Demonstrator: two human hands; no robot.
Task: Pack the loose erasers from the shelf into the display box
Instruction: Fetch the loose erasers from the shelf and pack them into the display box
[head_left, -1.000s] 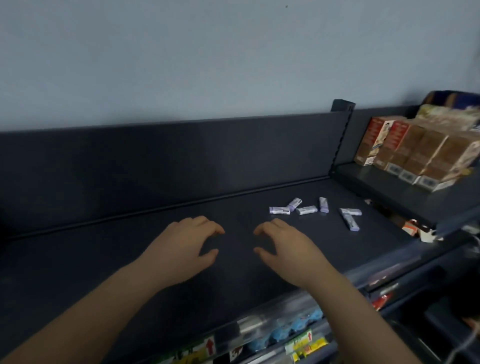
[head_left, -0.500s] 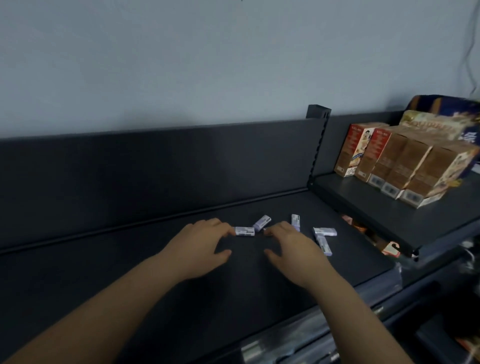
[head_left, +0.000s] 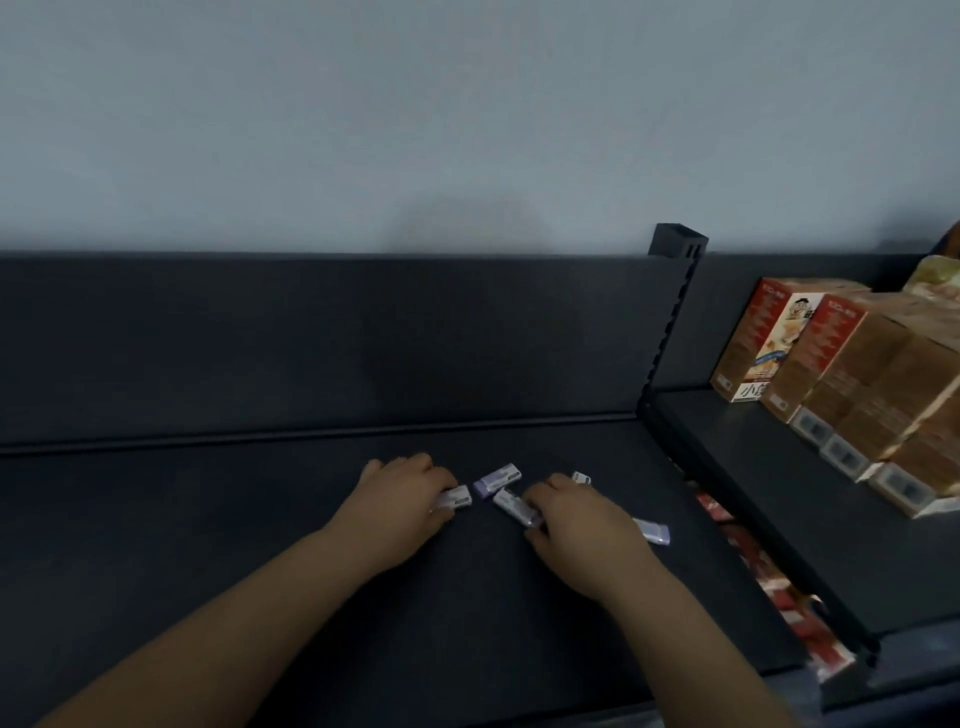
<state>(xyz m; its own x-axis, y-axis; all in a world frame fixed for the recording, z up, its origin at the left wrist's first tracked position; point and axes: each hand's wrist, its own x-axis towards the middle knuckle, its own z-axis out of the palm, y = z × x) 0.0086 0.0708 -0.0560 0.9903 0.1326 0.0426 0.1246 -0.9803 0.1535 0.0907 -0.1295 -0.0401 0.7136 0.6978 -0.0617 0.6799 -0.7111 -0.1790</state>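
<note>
Several small white-and-lilac erasers lie loose on the dark shelf (head_left: 208, 519). My left hand (head_left: 400, 501) rests palm down with its fingertips closed on one eraser (head_left: 457, 497). My right hand (head_left: 576, 525) pinches another eraser (head_left: 514, 506) at its near end. A third eraser (head_left: 497, 478) lies free between the two hands. One more eraser (head_left: 583, 477) peeks out beyond my right hand, and another (head_left: 653, 531) lies to its right. No display box is in view.
The shelf's dark back panel (head_left: 311, 338) rises behind the erasers. A slotted upright (head_left: 670, 332) divides this shelf from a higher shelf (head_left: 779, 493) on the right, which carries rows of brown and red product boxes (head_left: 857, 374). Red packets (head_left: 779, 597) show in the gap below.
Both hands reached forward to the erasers; each now has its fingers on one. The view has swung so the erasers sit nearer the middle.
</note>
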